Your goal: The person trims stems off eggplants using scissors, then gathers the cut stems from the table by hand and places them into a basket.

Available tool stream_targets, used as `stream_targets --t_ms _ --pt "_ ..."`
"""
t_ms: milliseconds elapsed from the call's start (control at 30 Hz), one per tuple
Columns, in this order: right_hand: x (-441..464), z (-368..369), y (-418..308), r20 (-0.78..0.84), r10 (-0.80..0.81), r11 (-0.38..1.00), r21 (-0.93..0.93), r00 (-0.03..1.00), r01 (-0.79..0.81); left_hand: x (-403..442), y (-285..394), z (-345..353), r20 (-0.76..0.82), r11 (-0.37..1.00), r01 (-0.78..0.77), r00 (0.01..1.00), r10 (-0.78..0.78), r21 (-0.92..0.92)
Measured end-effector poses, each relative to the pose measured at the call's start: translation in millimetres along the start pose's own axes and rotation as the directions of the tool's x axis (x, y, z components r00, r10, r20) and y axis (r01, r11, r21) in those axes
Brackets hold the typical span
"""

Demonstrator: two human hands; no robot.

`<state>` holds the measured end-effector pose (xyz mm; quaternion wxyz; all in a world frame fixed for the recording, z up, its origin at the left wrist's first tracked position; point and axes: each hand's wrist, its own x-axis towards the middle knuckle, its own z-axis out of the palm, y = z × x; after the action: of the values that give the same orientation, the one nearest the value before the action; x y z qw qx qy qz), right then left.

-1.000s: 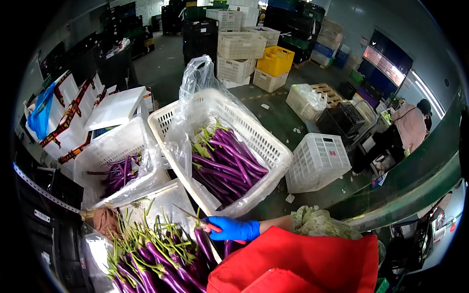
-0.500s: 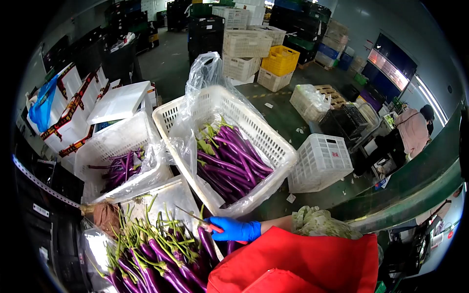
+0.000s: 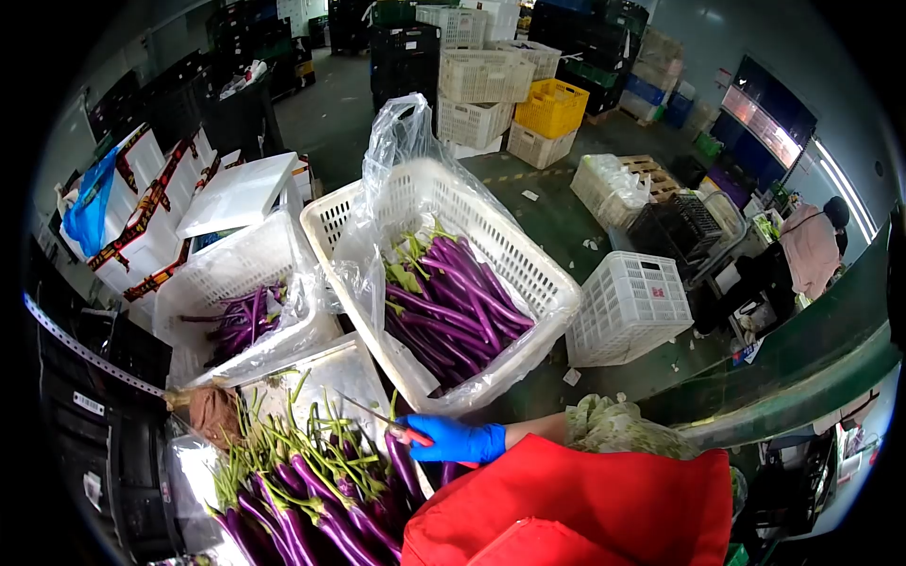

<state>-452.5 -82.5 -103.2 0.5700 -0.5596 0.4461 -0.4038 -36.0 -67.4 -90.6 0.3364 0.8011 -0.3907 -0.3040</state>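
My right hand (image 3: 458,441), in a blue glove, is closed around the red handle of a knife (image 3: 370,412). The thin blade points up and to the left, above the stems of a pile of purple eggplants (image 3: 326,495). One eggplant (image 3: 404,464) lies just below the gloved fingers. My left hand is out of view. Beyond the hand, a white crate (image 3: 528,259) lined with clear plastic holds long eggplants (image 3: 458,302). To its left, a second lined crate (image 3: 316,335) holds fewer eggplants (image 3: 247,321).
A red apron (image 3: 576,500) covers the lower right. White foam boxes (image 3: 236,198) stand at the left. An upturned white crate (image 3: 630,307) is on the floor to the right. Crate stacks (image 3: 481,80) rise behind, and another person (image 3: 810,250) is at far right.
The view has shifted slightly, so the crates and background appear a little farther right. My right hand keeps its grip on the knife and has hardly moved.
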Motion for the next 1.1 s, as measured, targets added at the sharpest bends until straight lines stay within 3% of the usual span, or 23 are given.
stream_targets --t_ms 67,100,133,167,200,233,267,300,333,367,400,533,667,800,900,1100 --pt "-1 -3 -17 0.016 0.023 0.999 -0.044 1.000 -0.022 -7 -7 -9 -0.013 1.000 -0.006 1.000 0.006 -0.003" --pt "-1 -1 -6 -0.030 -0.014 1.000 0.011 0.999 0.015 -16 -12 -17 -0.020 1.000 -0.003 1.000 0.003 0.000" --pt "3 -2 1 0.033 0.030 0.978 0.204 0.999 -0.036 -32 -13 -28 -0.033 1.000 -0.002 0.999 0.002 0.008" --pt "-1 -6 7 -0.009 0.031 0.984 0.177 0.999 -0.029 -45 -17 -39 -0.039 1.000 -0.002 0.999 0.003 0.025" --pt "-4 -8 -16 0.077 0.035 0.955 0.291 0.996 -0.056 -62 -9 -48 -0.054 0.997 0.006 0.999 -0.002 0.079" --pt "-5 -11 -15 0.068 0.170 0.927 0.329 0.983 -0.183 -80 0 -56 -0.073 0.991 0.023 0.997 -0.013 0.129" --pt "-5 -6 -40 0.064 0.231 0.945 0.221 0.971 -0.239 -87 3 -62 -0.106 0.961 0.004 0.994 0.026 0.276" --pt "-5 -12 -26 0.130 0.312 0.919 0.210 0.941 -0.334 -89 -14 -71 -0.136 0.933 -0.068 0.983 0.123 0.354" --pt "-2 -7 -36 0.152 0.191 0.948 0.229 0.970 -0.222 -103 14 -78 -0.057 0.960 -0.078 0.994 0.097 0.268" --pt "-1 -3 -44 0.208 0.195 0.942 0.232 0.959 -0.242 -107 -2 -82 -0.103 0.963 -0.155 0.978 0.181 0.223" --pt "0 3 -53 0.213 0.190 0.944 0.229 0.958 -0.238 -122 18 -82 -0.119 0.982 -0.119 0.983 0.137 0.145" --pt "15 6 -65 0.500 0.078 0.980 0.120 0.863 -0.159 -173 41 -93 -0.117 0.994 -0.103 0.988 0.098 -0.034" --pt "29 24 -71 0.580 -0.194 0.969 -0.010 0.791 0.245 -226 92 -79 -0.020 0.890 0.074 0.995 -0.093 -0.449" --pt "44 51 -82 0.479 -0.565 0.719 -0.114 0.672 0.685 -247 92 -64 0.005 0.901 0.067 0.997 -0.072 -0.429" --pt "54 63 -84 0.497 -0.504 0.759 -0.137 0.707 0.637 -256 97 -49 -0.010 0.907 0.049 0.998 -0.059 -0.418" --pt "59 76 -86 0.493 -0.610 0.678 -0.082 0.621 0.731 -266 104 -30 0.061 0.902 0.140 0.990 -0.126 -0.409"
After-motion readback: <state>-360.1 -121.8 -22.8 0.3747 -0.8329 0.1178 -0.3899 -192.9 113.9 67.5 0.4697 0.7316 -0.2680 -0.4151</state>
